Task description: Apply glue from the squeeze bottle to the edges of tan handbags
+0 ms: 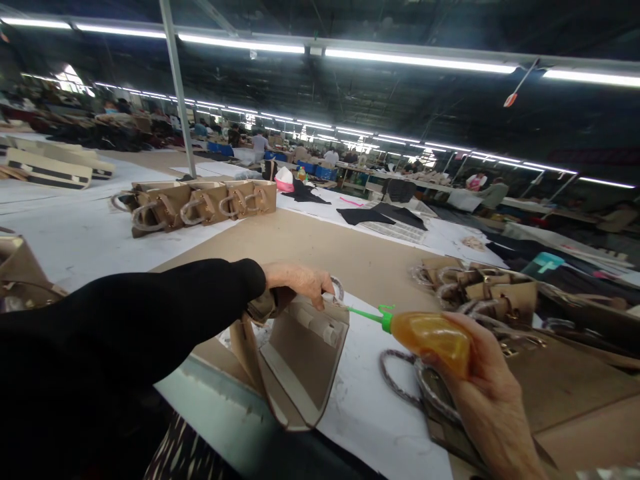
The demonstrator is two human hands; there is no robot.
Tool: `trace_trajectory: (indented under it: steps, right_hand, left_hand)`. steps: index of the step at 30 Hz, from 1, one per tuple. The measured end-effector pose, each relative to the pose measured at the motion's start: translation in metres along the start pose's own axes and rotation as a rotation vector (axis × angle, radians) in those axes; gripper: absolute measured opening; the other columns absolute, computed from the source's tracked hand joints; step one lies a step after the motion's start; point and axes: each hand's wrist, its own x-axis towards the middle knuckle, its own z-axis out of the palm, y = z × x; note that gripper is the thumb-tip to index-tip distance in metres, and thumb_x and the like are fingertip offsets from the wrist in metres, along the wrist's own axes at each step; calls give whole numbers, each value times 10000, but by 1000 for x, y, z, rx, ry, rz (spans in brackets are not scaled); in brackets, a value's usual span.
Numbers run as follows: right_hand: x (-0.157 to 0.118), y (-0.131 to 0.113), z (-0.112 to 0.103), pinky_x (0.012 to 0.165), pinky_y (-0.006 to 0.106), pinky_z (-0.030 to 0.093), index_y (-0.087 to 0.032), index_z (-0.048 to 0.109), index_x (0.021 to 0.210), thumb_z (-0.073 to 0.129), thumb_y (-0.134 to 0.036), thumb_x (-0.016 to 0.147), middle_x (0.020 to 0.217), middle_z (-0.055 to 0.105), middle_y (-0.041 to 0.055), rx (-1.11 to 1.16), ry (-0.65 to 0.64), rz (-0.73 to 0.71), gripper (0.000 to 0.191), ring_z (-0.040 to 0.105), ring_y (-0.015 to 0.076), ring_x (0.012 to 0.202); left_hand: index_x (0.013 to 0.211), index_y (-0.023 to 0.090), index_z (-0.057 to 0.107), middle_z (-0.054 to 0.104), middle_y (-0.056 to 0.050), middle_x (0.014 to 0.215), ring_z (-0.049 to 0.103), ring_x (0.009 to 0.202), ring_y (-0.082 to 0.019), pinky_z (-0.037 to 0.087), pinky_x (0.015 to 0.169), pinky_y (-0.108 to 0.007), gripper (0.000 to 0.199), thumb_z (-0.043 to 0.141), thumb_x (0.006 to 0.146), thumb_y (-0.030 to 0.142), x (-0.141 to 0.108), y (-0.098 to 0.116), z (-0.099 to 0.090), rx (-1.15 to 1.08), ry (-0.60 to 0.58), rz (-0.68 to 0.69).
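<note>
My right hand (487, 380) is wrapped round a squeeze bottle (430, 337) of amber liquid, probably glue. Its long green nozzle points left, and the tip is at the top edge of a beige handbag (305, 360). The bag lies tilted at the table's front edge, its inside and pale lining strips facing me. From above, my left hand (300, 280) grips that bag by its upper edge, beside a plastic-wrapped handle (337, 290). The fingertips end close to the nozzle tip. Part of the bag's far side is hidden by my hand and black sleeve.
A row of beige handbags (205, 203) stands at the back left. More handbags (480, 287) crowd the right, one large bag (575, 380) near my right wrist. Black pieces (365, 215) lie farther back. A metal pole (177, 87) rises behind the table. Other people work in the distance.
</note>
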Motion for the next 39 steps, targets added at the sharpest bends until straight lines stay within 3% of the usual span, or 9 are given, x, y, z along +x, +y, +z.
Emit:
trace_trajectory:
  steps: [3, 5, 11, 21, 30, 39]
  right_hand:
    - [0, 7, 0, 824, 256, 472, -301, 588, 1176, 730, -488, 781, 1136, 630, -8, 28, -1, -14, 460, 609, 219, 940]
    - [-2, 12, -1, 837, 270, 483, -292, 577, 1196, 733, -484, 782, 1160, 626, 10, 42, -15, 0, 483, 612, 233, 956]
    - [-13, 23, -4, 872, 223, 468, -312, 564, 1231, 726, -454, 805, 1180, 626, 3, 80, -112, 24, 478, 611, 216, 1001]
    - [2, 19, -3, 867, 324, 493, -342, 573, 1190, 757, -484, 755, 1141, 626, 4, 85, -34, 29, 493, 614, 262, 957]
    - [-10, 20, -7, 791, 321, 539, -267, 575, 1190, 733, -498, 765, 1089, 652, 44, 12, -101, 57, 509, 647, 270, 911]
    - [-10, 20, -6, 829, 266, 494, -315, 589, 1173, 746, -559, 728, 1085, 654, -7, -54, -78, 82, 531, 634, 236, 929]
  left_hand:
    - [868, 168, 731, 640, 66, 692, 524, 656, -105, 388, 611, -183, 193, 675, 697, 99, 3, -2, 0, 90, -106, 22]
    - [895, 166, 726, 658, 59, 732, 537, 680, -110, 400, 627, -182, 205, 669, 709, 104, 4, -3, -1, 97, -111, 22]
    - [914, 162, 730, 679, 41, 776, 556, 710, -121, 417, 665, -190, 230, 679, 703, 88, 6, -5, 0, 71, -113, 57]
    - [912, 189, 724, 677, 52, 788, 569, 731, -123, 423, 673, -186, 207, 674, 720, 132, 11, -15, 1, 93, -135, 120]
    - [998, 189, 727, 692, 30, 863, 571, 757, -139, 413, 676, -204, 296, 678, 710, 147, 9, -8, 4, 154, -111, 69]
    - [1037, 196, 715, 697, 15, 922, 573, 763, -129, 398, 647, -193, 327, 686, 712, 172, 7, 0, 8, 265, -78, 58]
